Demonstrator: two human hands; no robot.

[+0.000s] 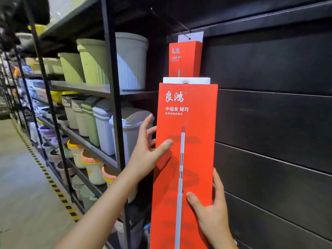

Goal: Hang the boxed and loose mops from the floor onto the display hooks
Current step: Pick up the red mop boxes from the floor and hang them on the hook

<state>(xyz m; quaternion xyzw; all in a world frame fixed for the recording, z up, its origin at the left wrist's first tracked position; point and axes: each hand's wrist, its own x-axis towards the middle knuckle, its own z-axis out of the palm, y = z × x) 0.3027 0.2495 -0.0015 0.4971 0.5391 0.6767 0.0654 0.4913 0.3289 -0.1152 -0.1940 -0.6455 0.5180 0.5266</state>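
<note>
Holding: both hands are on a tall red mop box [186, 141], kept upright against the dark slatted wall [278, 123].
Left hand: the left hand [149, 150] clasps the box's left edge, thumb pressed flat on the red front, fingers reaching round behind.
Right hand: the right hand [212, 212] grips lower down on the right edge, thumb on the front near the printed mop handle, fingers wrapped round the side.
Box in hand: its white top tab [186, 80] stands above the red sleeve, with a small hole in the middle; whether a hook passes through it I cannot tell.
Second box: another red box [186, 58] sits higher and further back, its white tab on a black wire hook [185, 29] from the wall.
Shelves: to the left, a black metal rack [111, 87] carries green and grey bins [93, 60] above, lidded bins [106, 126] below.
Floor: grey aisle with a yellow-black striped line [45, 169] along the rack.
</note>
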